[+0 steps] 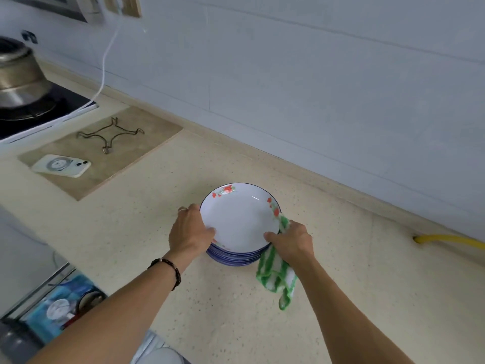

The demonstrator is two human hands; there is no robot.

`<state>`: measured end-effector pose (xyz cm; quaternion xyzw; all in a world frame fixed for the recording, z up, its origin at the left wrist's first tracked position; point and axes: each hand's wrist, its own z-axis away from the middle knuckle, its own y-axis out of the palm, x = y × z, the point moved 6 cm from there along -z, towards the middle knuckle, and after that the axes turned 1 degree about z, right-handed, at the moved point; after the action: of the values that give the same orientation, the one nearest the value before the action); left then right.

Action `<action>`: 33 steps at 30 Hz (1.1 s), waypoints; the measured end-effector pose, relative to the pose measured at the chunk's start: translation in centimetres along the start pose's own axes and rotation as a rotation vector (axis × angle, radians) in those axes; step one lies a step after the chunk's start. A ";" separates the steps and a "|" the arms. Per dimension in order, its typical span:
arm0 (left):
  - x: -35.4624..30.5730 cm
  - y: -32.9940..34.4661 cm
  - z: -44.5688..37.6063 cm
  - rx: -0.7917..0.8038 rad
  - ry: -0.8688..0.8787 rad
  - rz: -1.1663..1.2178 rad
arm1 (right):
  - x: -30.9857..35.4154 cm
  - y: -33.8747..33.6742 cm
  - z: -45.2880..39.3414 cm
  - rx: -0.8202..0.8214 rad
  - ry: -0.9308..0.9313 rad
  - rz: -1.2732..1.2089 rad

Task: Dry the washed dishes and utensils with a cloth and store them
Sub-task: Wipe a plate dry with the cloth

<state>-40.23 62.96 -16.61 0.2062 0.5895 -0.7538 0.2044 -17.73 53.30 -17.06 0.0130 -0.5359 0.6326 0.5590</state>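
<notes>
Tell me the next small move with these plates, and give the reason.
Probably lift the stack of plates off the counter to carry it to storage. The left hand and right hand grip opposite rims, the striped cloth bunched in the right hand, and the top plate shows no visible wet.

The top plate (240, 219) looks like glossy glazed ceramic; the cloth (275, 274) beside it is soft woven fabric. The counter (147, 206) under it is matt speckled stone; far left of it, a shiny metal pot (18, 74).

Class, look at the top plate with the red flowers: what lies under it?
Under the top plate sits a stack of blue-rimmed plates; only their edges show. Their faces and the counter beneath are covered, so their pattern cannot be seen.
</notes>
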 end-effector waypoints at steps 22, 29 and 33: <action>-7.6 -1.8 6.0 0.162 0.239 0.500 | -3.4 -8.3 8.5 -0.190 -0.050 -0.392; -13.0 1.5 15.5 0.348 0.398 0.484 | -12.4 -14.1 18.2 -0.387 0.061 -0.532; -15.8 3.8 22.2 0.432 0.496 0.440 | -18.2 -16.8 24.6 -0.508 0.137 -0.610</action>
<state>-26.55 41.51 -6.05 0.5419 0.3905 -0.7259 0.1642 -13.13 20.32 -6.64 -0.0091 -0.6082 0.2844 0.7411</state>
